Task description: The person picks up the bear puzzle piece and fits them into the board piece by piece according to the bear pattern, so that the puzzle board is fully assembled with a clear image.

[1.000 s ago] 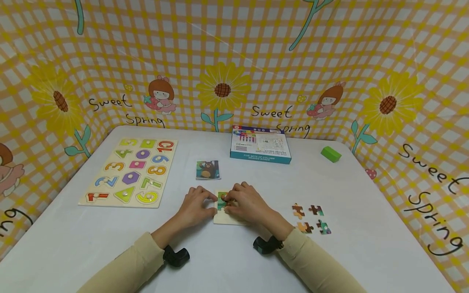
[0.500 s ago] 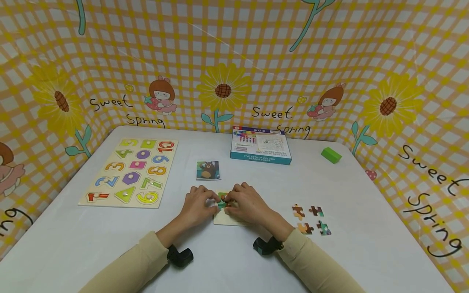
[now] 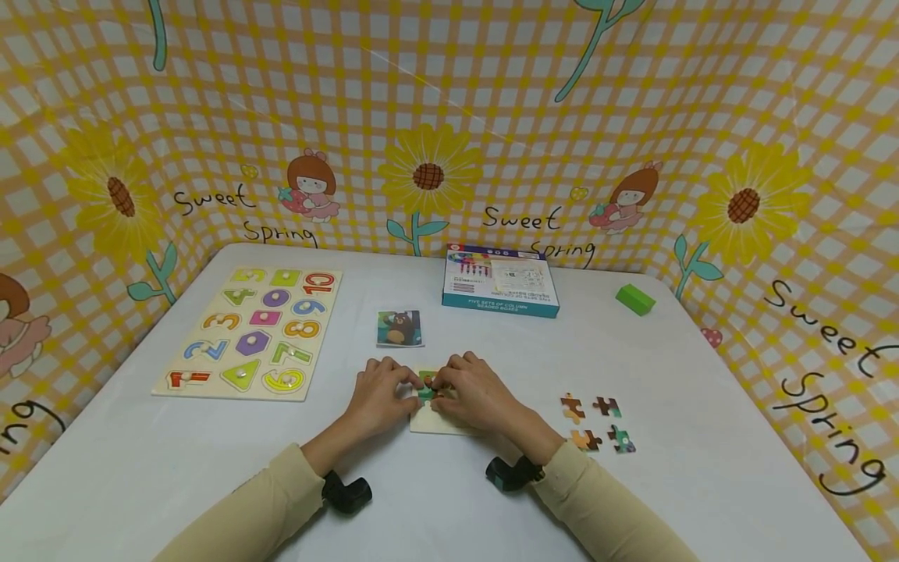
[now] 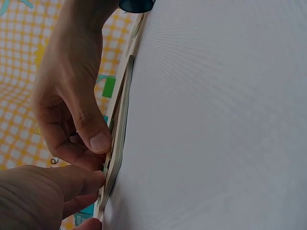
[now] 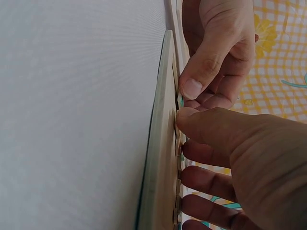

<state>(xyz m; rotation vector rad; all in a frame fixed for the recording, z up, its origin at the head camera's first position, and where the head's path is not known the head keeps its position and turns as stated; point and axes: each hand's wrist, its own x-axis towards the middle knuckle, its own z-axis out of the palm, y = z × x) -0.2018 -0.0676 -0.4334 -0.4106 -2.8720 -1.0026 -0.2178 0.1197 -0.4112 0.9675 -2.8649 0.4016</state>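
A small wooden puzzle tray (image 3: 442, 423) lies flat at the middle of the table, partly hidden under both hands. My left hand (image 3: 379, 398) pinches with thumb and index at a green jigsaw piece (image 3: 425, 392) in the tray's upper left. From the other side my right hand (image 3: 479, 394) curls over the tray, its thumb and index on brown-and-green pieces beside that one. Both sets of fingertips nearly meet. In the right wrist view, flat pieces show over the tray's edge (image 5: 160, 115). The tray's lower strip is bare wood.
Several loose jigsaw pieces (image 3: 621, 439) lie to the right of the right forearm. Behind the tray is a bear picture card (image 3: 400, 329). A number board (image 3: 242, 336) occupies the left, a flat box (image 3: 500, 282) the back, and a green block (image 3: 635, 299) the back right.
My left hand has shifted slightly right, its fingertips moving from the tray's left edge onto the green piece. The right hand has stayed almost still.
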